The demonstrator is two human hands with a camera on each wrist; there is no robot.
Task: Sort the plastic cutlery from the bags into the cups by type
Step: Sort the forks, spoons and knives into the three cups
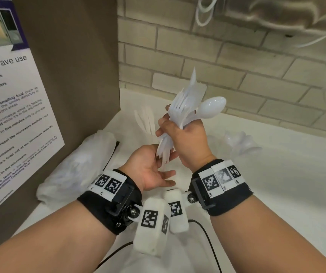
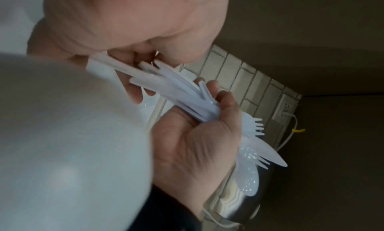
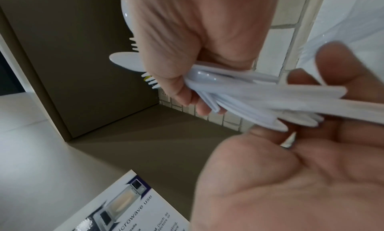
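My right hand (image 1: pixel 180 133) grips a mixed bundle of white plastic cutlery (image 1: pixel 187 107) by the middle, heads up: forks, a spoon and knife blades fan out above the fist. The handles stick out below and their ends touch my left hand (image 1: pixel 154 170), which lies palm up with relaxed fingers. The left wrist view shows the bundle (image 2: pixel 187 96) in the right hand (image 2: pixel 197 144). In the right wrist view the handles (image 3: pixel 259 94) reach over the left palm (image 3: pixel 290 177). Several knives (image 1: pixel 145 121) stand behind the hands. A clear cup with spoons (image 1: pixel 239 142) stands to the right.
A crumpled clear plastic bag (image 1: pixel 79 168) lies at the left on the white counter (image 1: pixel 286 194). A brown panel with a microwave notice (image 1: pixel 20 95) walls the left side, a tiled wall (image 1: pixel 237 75) the back. A black cable (image 1: pixel 207 233) runs under my wrists.
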